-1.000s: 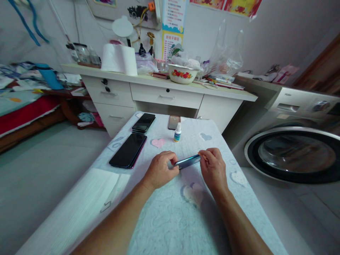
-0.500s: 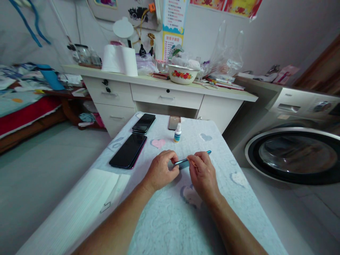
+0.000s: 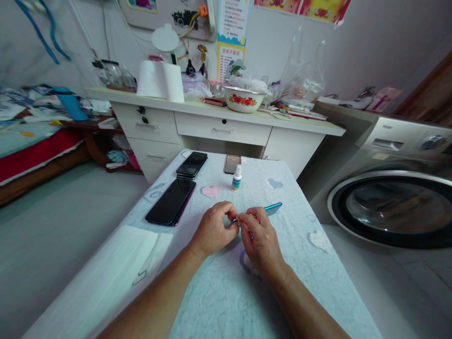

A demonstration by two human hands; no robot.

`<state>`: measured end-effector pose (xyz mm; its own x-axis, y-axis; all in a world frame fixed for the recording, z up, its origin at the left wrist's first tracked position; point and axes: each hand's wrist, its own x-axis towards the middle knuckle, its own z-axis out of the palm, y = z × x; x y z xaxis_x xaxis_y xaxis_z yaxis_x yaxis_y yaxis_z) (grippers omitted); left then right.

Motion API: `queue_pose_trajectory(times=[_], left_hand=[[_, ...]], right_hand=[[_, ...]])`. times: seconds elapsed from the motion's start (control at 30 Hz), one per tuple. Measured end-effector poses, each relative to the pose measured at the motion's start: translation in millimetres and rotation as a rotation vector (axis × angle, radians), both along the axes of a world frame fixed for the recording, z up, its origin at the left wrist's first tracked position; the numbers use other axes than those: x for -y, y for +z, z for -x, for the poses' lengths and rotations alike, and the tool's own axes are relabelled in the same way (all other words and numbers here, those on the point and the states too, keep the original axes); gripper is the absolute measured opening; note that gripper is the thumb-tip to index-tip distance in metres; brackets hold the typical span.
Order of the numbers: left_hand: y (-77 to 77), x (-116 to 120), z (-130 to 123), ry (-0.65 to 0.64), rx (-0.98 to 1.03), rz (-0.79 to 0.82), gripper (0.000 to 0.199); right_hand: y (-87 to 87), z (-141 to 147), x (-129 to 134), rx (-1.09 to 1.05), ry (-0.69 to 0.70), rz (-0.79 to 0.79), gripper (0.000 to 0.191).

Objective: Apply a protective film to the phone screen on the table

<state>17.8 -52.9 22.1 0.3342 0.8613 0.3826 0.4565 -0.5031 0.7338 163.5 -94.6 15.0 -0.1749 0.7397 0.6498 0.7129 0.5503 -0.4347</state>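
A phone (image 3: 273, 208) with a shiny blue edge is tilted up on its long side above the cloth. My left hand (image 3: 214, 227) is closed, thumb and fingers pinching the phone's left end. My right hand (image 3: 260, 238) is also closed, its fingertips pressed to the phone's edge right beside the left fingers. Whatever small thing it pinches is too hidden to name. The right hand covers the middle of the phone. Just beyond the hands stands a small white spray bottle (image 3: 236, 180) with a blue and yellow label.
Dark phones lie stacked on the left, a nearer pile (image 3: 171, 202) and a farther pile (image 3: 192, 164). Another phone (image 3: 233, 165) lies at the table's (image 3: 219, 301) far edge. Behind is a white desk (image 3: 222, 126) with a flowered bowl (image 3: 243, 100); a washing machine (image 3: 384, 141) stands right.
My right hand has slid left along the phone's edge, up to my left fingers, baring more of the phone's right end. My left hand keeps its grip in place.
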Motion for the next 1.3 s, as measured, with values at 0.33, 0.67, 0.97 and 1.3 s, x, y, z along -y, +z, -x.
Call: queue_pose_trajectory(times=[0.33,0.67,0.97,1.3], left_hand=[[1.5,0,2,-0.005,0.009,0.033,0.008],[2.0,0,3,-0.008,0.022,0.040,0.008],[2.5,1,3,-0.009,0.024,0.067,0.008],[2.9,1,0,-0.006,0.029,0.064,0.009]], right_hand=[[1.0,-21,-7,0.010,-0.143,0.015,0.022],[3.2,-46,-16,-0.010,-0.360,0.008,0.018],[1.6,-37,-12,-0.033,-0.304,0.009,0.018],[1.9,-13,-4,-0.001,-0.117,0.014,0.024]])
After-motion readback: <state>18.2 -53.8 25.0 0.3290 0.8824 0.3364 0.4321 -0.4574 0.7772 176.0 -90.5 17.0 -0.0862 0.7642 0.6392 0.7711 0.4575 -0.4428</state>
